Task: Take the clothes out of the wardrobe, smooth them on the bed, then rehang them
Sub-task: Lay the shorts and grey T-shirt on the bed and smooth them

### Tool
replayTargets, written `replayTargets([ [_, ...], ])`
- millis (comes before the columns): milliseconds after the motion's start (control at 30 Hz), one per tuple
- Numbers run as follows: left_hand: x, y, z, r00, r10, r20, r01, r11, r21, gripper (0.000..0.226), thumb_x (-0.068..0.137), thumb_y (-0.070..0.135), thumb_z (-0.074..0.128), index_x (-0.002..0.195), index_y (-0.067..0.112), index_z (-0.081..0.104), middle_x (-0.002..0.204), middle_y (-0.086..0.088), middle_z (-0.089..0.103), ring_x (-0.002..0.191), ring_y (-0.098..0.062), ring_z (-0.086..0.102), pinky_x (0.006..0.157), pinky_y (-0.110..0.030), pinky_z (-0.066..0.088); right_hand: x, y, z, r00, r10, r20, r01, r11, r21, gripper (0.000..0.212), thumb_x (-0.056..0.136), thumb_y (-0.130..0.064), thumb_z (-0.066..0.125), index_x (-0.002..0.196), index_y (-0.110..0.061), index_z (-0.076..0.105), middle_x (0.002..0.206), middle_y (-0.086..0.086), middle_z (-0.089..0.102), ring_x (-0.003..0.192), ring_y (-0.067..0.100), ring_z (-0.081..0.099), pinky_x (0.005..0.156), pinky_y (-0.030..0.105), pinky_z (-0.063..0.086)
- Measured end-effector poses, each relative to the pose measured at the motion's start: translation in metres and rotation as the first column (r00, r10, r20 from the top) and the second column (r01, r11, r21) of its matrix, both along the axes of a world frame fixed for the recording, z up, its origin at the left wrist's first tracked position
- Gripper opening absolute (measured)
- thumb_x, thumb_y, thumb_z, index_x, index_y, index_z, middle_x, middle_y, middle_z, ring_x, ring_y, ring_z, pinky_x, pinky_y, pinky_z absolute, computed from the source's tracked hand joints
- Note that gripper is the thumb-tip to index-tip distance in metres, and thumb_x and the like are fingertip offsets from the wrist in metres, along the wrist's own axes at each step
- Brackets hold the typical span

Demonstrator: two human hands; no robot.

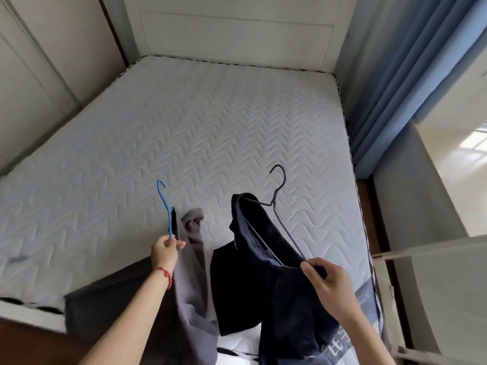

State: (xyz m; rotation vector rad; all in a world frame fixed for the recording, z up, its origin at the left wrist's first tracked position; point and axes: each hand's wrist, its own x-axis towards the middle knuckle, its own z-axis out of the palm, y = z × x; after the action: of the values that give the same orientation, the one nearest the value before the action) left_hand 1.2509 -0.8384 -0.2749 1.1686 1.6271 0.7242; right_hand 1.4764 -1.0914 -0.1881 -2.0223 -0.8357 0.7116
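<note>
My left hand (165,250) grips a blue wire hanger (165,206) by its lower part, with a grey garment (188,275) hanging from it down over the near edge of the bed. My right hand (325,279) pinches the shoulder of a dark wire hanger (278,204) that carries a dark navy garment (253,275). Both garments hang above the white quilted mattress (200,122), near its front edge. The hangers' hooks point away from me.
Beige wardrobe doors (39,69) line the left side of the bed. A white headboard (237,27) stands at the far end. Blue curtains (411,83) hang on the right, and a white door or panel (434,293) juts in at the lower right.
</note>
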Motion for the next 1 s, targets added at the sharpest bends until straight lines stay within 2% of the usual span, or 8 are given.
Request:
replayTargets([
  [133, 0.005, 0.019, -0.029, 0.977, -0.132, -0.169, 0.105, 0.982, -0.159, 0.010, 0.084, 0.002, 0.054, 0.086, -0.003, 0.062, 0.092, -0.024, 0.069, 0.086, -0.034, 0.063, 0.077, -0.034, 0.046, -0.001, 0.006, -0.003, 1.000, -0.027, -0.017, 0.027, 1.000, -0.001, 0.036, 0.082, -0.041, 0.058, 0.069, -0.007, 0.063, 0.067, 0.019, 0.059, 0.056, 0.016, 0.047, 0.054, 0.030, 0.036],
  [233, 0.023, 0.027, -0.034, 0.881, -0.334, -0.336, 0.269, 0.936, -0.226, 0.029, 0.083, 0.007, 0.056, 0.111, -0.003, 0.060, 0.115, -0.024, 0.063, 0.106, -0.038, 0.058, 0.092, -0.040, 0.044, 0.001, 0.006, 0.000, 0.999, -0.035, 0.014, 0.035, 0.999, -0.025, 0.025, 0.086, -0.029, 0.059, 0.073, -0.010, 0.066, 0.070, 0.014, 0.064, 0.065, 0.026, 0.056, 0.061, 0.038, 0.045],
  [400, 0.089, 0.021, 0.005, 0.753, -0.580, -0.311, 0.606, 0.795, -0.017, 0.045, 0.088, 0.002, 0.051, 0.133, 0.002, 0.045, 0.135, -0.019, 0.048, 0.125, -0.034, 0.044, 0.104, -0.036, 0.034, 0.012, -0.006, 0.011, 0.999, -0.038, -0.006, 0.038, 0.999, -0.039, 0.019, 0.087, -0.024, 0.061, 0.069, -0.019, 0.065, 0.070, 0.010, 0.063, 0.061, 0.012, 0.053, 0.058, 0.025, 0.039],
  [533, 0.136, 0.027, 0.021, 0.594, -0.699, -0.398, 0.797, 0.579, 0.172, 0.054, 0.085, -0.003, 0.052, 0.137, 0.007, 0.041, 0.144, -0.012, 0.040, 0.135, -0.027, 0.034, 0.111, -0.033, 0.027, 0.018, -0.023, 0.028, 0.999, -0.015, -0.051, 0.013, 0.999, -0.038, 0.020, 0.084, -0.036, 0.063, 0.071, -0.021, 0.066, 0.071, 0.010, 0.063, 0.064, 0.010, 0.054, 0.062, 0.025, 0.040],
  [633, 0.157, 0.034, 0.021, 0.481, -0.753, -0.448, 0.873, 0.459, 0.167, 0.054, 0.084, -0.006, 0.050, 0.135, 0.009, 0.045, 0.146, -0.008, 0.039, 0.136, -0.025, 0.033, 0.113, -0.034, 0.027, 0.022, -0.039, 0.039, 1.000, -0.002, -0.031, 0.000, 0.998, -0.067, 0.015, 0.087, -0.026, 0.062, 0.076, -0.019, 0.069, 0.076, 0.005, 0.067, 0.072, 0.018, 0.061, 0.068, 0.030, 0.046],
  [767, 0.172, 0.022, 0.026, 0.365, -0.839, -0.403, 0.931, 0.342, 0.130, 0.049, 0.081, -0.009, 0.047, 0.126, 0.011, 0.054, 0.135, -0.010, 0.052, 0.128, -0.027, 0.045, 0.109, -0.038, 0.035, 0.027, -0.067, 0.056, 1.000, -0.027, -0.010, 0.026, 0.998, -0.055, 0.016, 0.087, -0.017, 0.062, 0.073, -0.018, 0.070, 0.071, -0.001, 0.067, 0.067, 0.005, 0.058, 0.066, 0.022, 0.043],
  [900, 0.183, -0.001, 0.039, 0.401, -0.846, -0.350, 0.915, 0.349, 0.204, 0.034, 0.085, 0.001, 0.057, 0.118, 0.008, 0.060, 0.121, -0.013, 0.062, 0.114, -0.029, 0.056, 0.100, -0.038, 0.042, 0.034, -0.096, 0.070, 0.998, -0.068, 0.004, 0.068, 0.998, -0.011, 0.015, 0.084, -0.023, 0.063, 0.071, -0.024, 0.071, 0.069, -0.007, 0.068, 0.067, 0.005, 0.060, 0.064, 0.016, 0.044],
  [1000, 0.183, -0.019, 0.050, 0.464, -0.821, -0.333, 0.881, 0.388, 0.269, 0.025, 0.085, 0.004, 0.060, 0.109, 0.005, 0.065, 0.110, -0.016, 0.065, 0.105, -0.031, 0.060, 0.094, -0.038, 0.046, 0.040, -0.118, 0.076, 0.994, -0.105, 0.030, 0.104, 0.994, 0.026, 0.020, 0.076, -0.046, 0.061, 0.076, -0.030, 0.072, 0.075, -0.006, 0.071, 0.073, 0.010, 0.065, 0.067, 0.016, 0.047],
])
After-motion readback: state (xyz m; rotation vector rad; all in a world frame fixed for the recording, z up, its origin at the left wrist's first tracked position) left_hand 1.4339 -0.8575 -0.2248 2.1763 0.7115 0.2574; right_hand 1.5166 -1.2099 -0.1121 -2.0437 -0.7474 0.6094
